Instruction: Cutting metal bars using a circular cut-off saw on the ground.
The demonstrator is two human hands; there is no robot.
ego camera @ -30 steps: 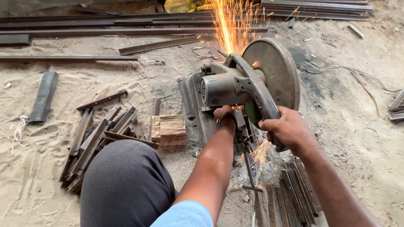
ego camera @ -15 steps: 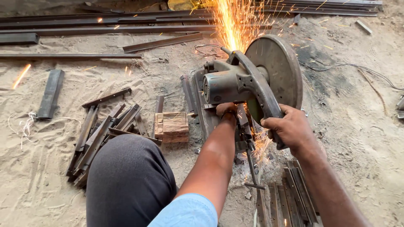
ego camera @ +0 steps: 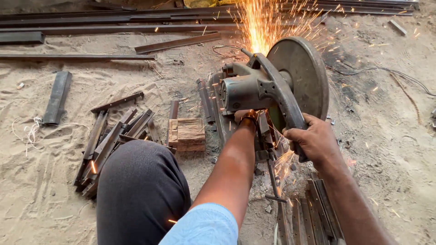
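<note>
My right hand [ego camera: 313,141] is clenched round the curved handle of the grey metal chop saw [ego camera: 272,90] standing on the sand, my left hand [ego camera: 245,117], grip hidden, reaches beneath its motor, orange sparks [ego camera: 263,27] flying behind it, cut steel angle pieces [ego camera: 113,140] piled left.

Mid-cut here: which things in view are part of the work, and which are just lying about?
In use:
- chop saw, throwing sparks
- right hand on its handle
- left hand reaching under the motor
- metal strip at the blade

Lying about:
- cut angle pieces
- wooden block
- long steel bars
- flat plate
</note>
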